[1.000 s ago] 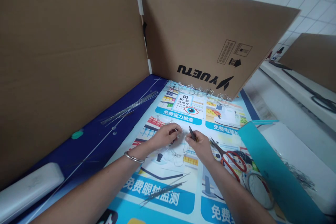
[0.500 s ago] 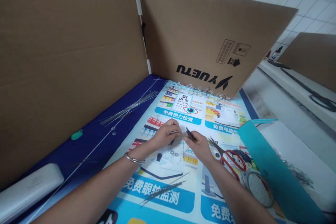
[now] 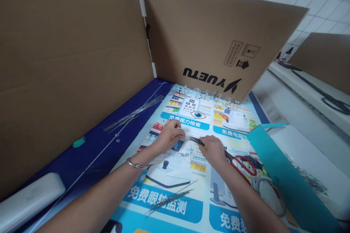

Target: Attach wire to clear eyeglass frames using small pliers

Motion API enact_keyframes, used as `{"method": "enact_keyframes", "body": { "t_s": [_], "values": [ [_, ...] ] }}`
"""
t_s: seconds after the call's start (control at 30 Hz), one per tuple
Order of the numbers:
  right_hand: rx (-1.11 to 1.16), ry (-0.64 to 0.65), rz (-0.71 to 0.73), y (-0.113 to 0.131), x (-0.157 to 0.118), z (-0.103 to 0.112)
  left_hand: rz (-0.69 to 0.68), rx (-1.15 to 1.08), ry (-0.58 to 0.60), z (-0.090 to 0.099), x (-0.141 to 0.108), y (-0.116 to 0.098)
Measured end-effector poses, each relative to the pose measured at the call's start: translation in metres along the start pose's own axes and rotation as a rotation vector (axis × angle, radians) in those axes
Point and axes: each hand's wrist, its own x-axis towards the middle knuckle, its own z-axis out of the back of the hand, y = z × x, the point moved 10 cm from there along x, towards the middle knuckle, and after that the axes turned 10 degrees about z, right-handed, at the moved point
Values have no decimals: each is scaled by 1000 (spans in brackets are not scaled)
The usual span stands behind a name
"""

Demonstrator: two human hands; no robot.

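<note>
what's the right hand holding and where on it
The right hand holds black tweezers by their rear half, tips pointing toward the left hand.

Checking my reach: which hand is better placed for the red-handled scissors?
Probably the right hand: the red-handled scissors lie beside it, though it holds dark tweezers; the left hand is farther off.

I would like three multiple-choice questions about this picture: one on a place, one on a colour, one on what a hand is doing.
1. Where do the thin metal rods lie?
A on the blue mat
B on the teal folder
C on the white shelf

2. What colour are the handles of the scissors?
A green
B red
C yellow

3. What is the right hand doing?
A holding dark tweezers
B lying open and empty
C gripping the scissors

1 A: they lie left of the poster.
2 B: red loops show beyond the hand.
3 A: the fingers pinch them.
</note>
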Motion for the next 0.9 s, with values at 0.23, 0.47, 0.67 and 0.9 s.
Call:
{"method": "enact_keyframes", "body": {
  "t_s": [0.23, 0.47, 0.67, 0.9],
  "values": [
    [-22, -66, -7, -4, -1, 5, -106, 67, 126, -8, -6, -15],
    [35, -87, -16, -11, 1, 4, -157, 114, 194, -12, -10, -27],
    [-82, -79, 69, 5, -2, 11, -241, 127, 165, -12, -14, -35],
    [-205, -94, 167, 21, -6, 18, -340, 69, 106, -6, -18, -45]
  ]
}}
